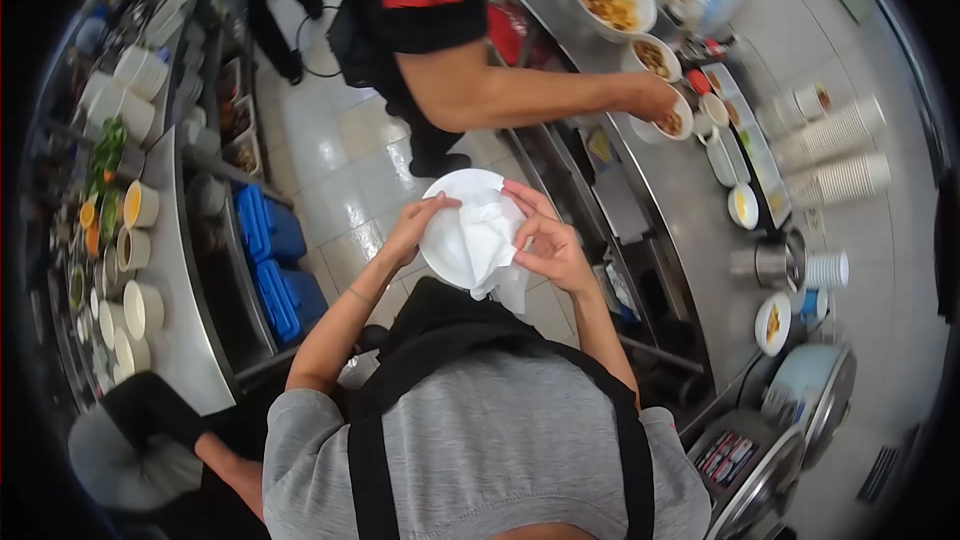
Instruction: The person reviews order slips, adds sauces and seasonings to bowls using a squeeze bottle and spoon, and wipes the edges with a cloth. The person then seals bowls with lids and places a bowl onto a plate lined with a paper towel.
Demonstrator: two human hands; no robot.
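A round white plate (pixel 437 252) is held in front of my apron, above the tiled floor. My left hand (pixel 412 224) grips its left rim, the thumb lying over the top. A crumpled white paper napkin (pixel 487 230) lies across the plate's right half, and part of it hangs below the near rim. My right hand (pixel 548 240) pinches the napkin at the plate's right side, with the fingers bent.
A co-worker's arm (pixel 530 97) reaches across ahead to a bowl on the right steel counter (pixel 690 270). Stacked paper cups (pixel 835 180) stand along the wall. The left counter (pixel 185 340) holds several tubs, with blue bins (pixel 285 295) below. Another person sits close at lower left.
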